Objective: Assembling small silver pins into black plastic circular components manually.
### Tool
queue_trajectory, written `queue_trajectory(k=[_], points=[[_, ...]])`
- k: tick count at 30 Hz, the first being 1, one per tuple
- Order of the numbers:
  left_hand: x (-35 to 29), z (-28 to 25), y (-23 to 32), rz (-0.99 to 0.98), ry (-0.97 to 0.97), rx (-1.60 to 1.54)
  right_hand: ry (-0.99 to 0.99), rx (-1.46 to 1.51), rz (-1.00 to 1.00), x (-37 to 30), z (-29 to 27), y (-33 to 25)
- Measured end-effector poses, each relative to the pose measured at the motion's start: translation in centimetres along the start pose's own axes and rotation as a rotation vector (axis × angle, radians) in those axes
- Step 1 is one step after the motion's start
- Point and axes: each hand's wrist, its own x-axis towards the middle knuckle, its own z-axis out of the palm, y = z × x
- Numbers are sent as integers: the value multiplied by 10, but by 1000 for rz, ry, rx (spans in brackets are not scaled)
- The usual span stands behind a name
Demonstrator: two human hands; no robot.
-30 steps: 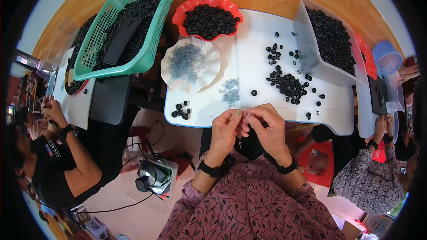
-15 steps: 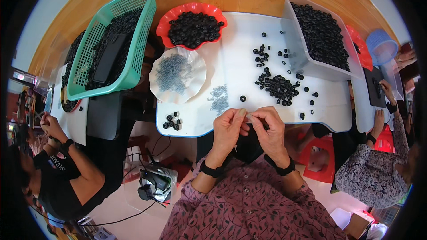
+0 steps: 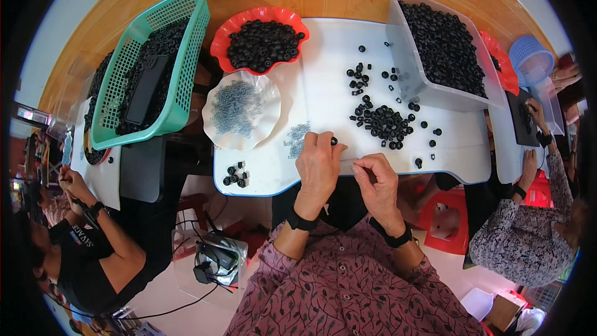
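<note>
Small round black plastic-looking part, mid-frame at the left hand's curled fingertips — whether gripped, I cannot tell — seems light, stiff, roll-prone, best pinched by its sides, while the right hand's thumb and forefinger nearly meet, any hold unclear.

A dusty mauve button-front shirt, printed all over with dark leafy vines, has small pale buttons down its middle and matching sleeves. Black wristbands circle both wrists; the shadowed lap shows what are probably black trousers.
</note>
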Motion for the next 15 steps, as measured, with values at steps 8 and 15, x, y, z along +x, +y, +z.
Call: queue_trajectory(k=[8,15], points=[[-9,-16,-10,-227,-132,-886,38,40,-7,0,-4,-4],[-26,-42,-2,-410,-261,-1537,40,110,-17,-2,-6,-26]])
